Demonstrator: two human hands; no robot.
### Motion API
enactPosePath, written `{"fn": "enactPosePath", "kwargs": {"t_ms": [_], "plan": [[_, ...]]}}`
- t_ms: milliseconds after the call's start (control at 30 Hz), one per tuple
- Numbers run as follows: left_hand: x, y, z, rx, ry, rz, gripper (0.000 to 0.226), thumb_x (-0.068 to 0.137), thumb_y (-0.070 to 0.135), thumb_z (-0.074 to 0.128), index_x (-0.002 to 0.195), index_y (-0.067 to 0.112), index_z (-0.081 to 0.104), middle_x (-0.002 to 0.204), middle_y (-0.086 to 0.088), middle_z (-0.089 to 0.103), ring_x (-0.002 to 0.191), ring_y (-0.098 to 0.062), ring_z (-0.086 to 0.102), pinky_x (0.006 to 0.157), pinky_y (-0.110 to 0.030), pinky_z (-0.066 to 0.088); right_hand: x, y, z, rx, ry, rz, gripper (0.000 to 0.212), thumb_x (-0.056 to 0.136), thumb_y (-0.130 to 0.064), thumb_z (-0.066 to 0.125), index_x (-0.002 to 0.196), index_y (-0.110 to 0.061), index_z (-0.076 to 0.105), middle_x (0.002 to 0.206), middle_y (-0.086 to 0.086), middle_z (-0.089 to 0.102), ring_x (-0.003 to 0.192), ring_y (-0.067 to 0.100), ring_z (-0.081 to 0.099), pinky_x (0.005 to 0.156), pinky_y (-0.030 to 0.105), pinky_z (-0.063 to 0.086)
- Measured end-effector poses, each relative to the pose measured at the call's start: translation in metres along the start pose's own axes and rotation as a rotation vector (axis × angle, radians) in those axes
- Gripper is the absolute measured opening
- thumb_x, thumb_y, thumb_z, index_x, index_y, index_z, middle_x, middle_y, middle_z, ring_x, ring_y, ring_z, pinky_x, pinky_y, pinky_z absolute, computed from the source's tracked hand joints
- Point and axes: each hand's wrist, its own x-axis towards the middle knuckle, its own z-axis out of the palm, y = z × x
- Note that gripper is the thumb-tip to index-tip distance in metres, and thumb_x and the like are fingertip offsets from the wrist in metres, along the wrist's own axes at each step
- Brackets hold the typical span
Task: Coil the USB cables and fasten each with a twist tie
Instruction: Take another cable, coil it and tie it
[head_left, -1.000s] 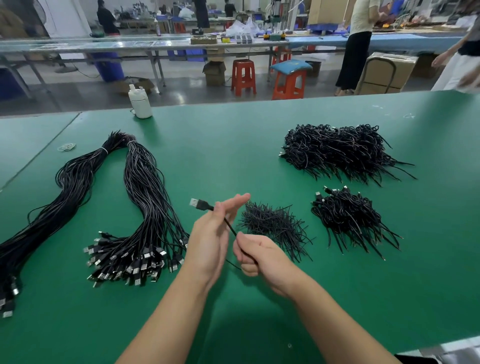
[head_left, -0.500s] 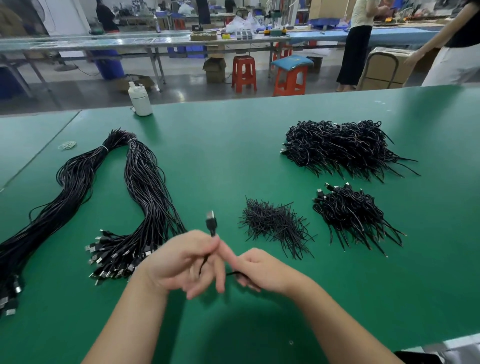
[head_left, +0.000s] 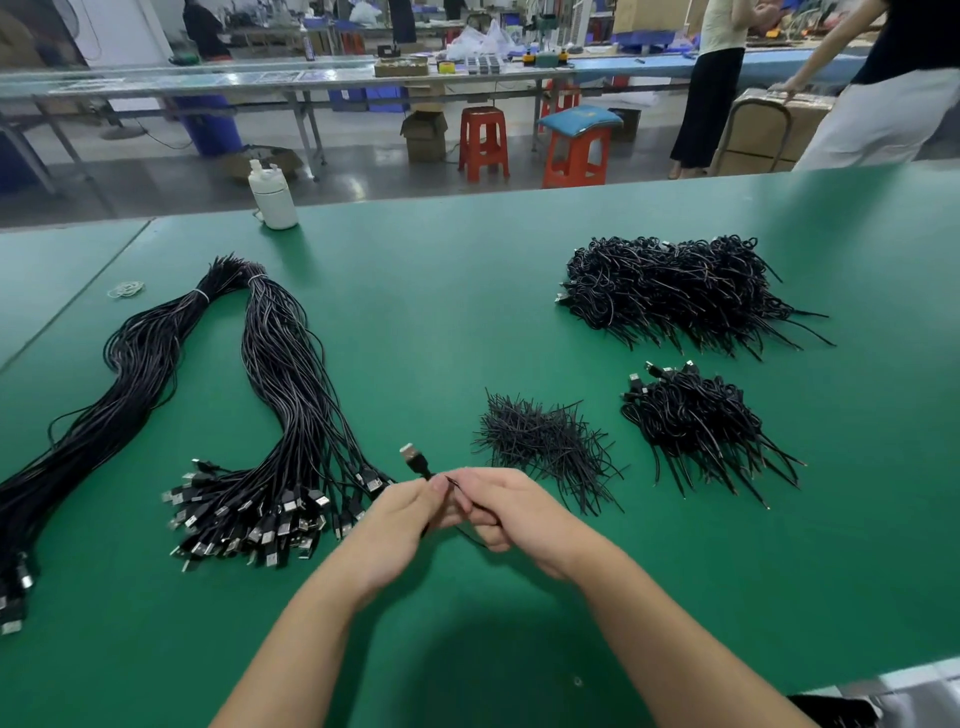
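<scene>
Both hands meet low over the counter: the left hand grips a cable, plug pointing up and away, while the right hand pinches its loose run. The ties lie just beyond the right hand, nearer it. Uncoiled cables sit left, coiled piles right; nothing blocks the reach.

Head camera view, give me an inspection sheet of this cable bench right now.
Surface: green table, bare in the middle.
Job's things: USB cable in hand; twist ties; coiled piles, large and small.
Clutter: white bottle; rubber bands.
Grips: left hand and right hand both hold the cable.
Cables: uncoiled bundles at left.
Surroundings: red stools, benches, people standing.
</scene>
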Motion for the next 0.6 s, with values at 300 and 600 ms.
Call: {"fn": "enactPosePath", "kwargs": {"t_ms": [300,600], "plan": [[0.021,0.025,0.007,-0.940,0.249,0.168,0.050,0.106,0.034,0.028,0.122,-0.007,0.053,0.120,-0.024,0.066,0.114,-0.033,0.065,0.090,-0.038,0.057,0.002,0.022,0.019,0.051,-0.036,0.011,0.040,0.105,-0.031,0.041,0.067,-0.021,0.046,0.055,-0.002,0.025,0.044,0.012,0.023,0.047,0.027,0.018],[-0.009,0.052,-0.048,-0.274,-0.406,0.010,0.045,0.101,0.029,0.044,0.099,-0.010,0.066,0.057,-0.013,0.064,0.029,-0.009,0.038,0.034,-0.019,0.027,-0.005,0.043,-0.002,0.227,0.065,0.051,0.044,0.101,-0.040,0.047,0.061,-0.021,0.039,0.058,0.000,0.017,0.048,0.015,0.013,0.049,0.028,0.011]]}}
